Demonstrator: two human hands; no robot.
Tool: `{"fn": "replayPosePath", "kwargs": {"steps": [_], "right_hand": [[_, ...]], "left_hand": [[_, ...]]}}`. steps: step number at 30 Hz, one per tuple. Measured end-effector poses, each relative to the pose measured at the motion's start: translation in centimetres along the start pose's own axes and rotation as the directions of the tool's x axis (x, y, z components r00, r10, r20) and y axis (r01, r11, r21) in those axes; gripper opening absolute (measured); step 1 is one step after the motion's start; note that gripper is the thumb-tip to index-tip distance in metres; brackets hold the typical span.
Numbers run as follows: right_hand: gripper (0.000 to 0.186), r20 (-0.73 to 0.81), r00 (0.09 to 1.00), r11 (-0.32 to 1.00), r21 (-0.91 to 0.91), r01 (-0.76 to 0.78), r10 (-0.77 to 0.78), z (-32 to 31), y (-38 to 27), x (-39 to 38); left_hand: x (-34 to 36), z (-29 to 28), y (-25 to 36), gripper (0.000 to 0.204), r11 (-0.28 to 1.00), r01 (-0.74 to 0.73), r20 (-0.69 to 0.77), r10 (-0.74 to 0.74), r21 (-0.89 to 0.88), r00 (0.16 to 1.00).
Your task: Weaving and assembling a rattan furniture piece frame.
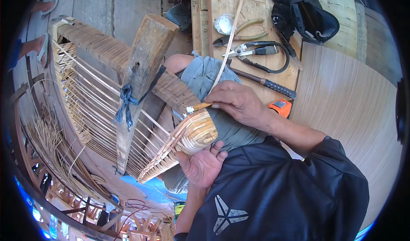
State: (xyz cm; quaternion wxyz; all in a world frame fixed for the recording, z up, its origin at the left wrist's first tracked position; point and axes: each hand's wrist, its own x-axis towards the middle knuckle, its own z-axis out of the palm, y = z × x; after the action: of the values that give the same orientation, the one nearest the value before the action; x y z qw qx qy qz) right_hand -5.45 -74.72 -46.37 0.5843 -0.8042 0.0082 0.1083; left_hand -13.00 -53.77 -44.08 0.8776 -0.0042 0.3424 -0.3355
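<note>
My right hand (pixel 237 104) pinches a short yellowish stick (pixel 199 107) with a white-coated tip, held at the plank's end (pixel 175 91) above the woven rattan corner (pixel 196 132) of a frame. My left hand (pixel 200 166) is palm up beside that woven end, thumb against or very near it, fingers loosely curled and apart. The frame has long parallel rattan strands (pixel 87 72) and a woven far end (pixel 70 91). An upright wooden bar (pixel 145 48) crosses it, tied with a blue strip (pixel 127 99). A long pale rattan strip (pixel 226 53) rises behind my right hand.
Pliers (pixel 250 27), snips (pixel 239 48), a hammer (pixel 277 87), a small white container (pixel 224 24), a dark cap (pixel 311 19) and an orange tool (pixel 279 107) lie rightward. Rattan bundles (pixel 55 142) lie left. Another person's feet (pixel 42 48) are at the upper left.
</note>
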Motion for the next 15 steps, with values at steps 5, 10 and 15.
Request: {"fn": "replayPosePath", "kwargs": {"steps": [5,10,15], "right_hand": [[0.023,0.011,0.992,0.988,-0.097,0.124,-0.123,-0.3,0.7,0.5],[0.025,-0.028,0.982,0.972,-0.151,0.18,-0.187,-0.7,0.0,1.0],[0.027,-0.036,0.985,0.981,-0.104,0.164,-0.168,-0.8,-0.6,1.4]], "left_hand": [[-0.2,0.1,0.2,0.087,1.0,0.017,-0.034,-0.016,0.023,0.999],[-0.7,0.9,0.8,0.091,0.986,0.11,-0.062,-0.103,0.126,0.993],[-0.5,2.5,1.2,0.099,0.942,0.245,-0.086,-0.231,0.228,0.969]]}}
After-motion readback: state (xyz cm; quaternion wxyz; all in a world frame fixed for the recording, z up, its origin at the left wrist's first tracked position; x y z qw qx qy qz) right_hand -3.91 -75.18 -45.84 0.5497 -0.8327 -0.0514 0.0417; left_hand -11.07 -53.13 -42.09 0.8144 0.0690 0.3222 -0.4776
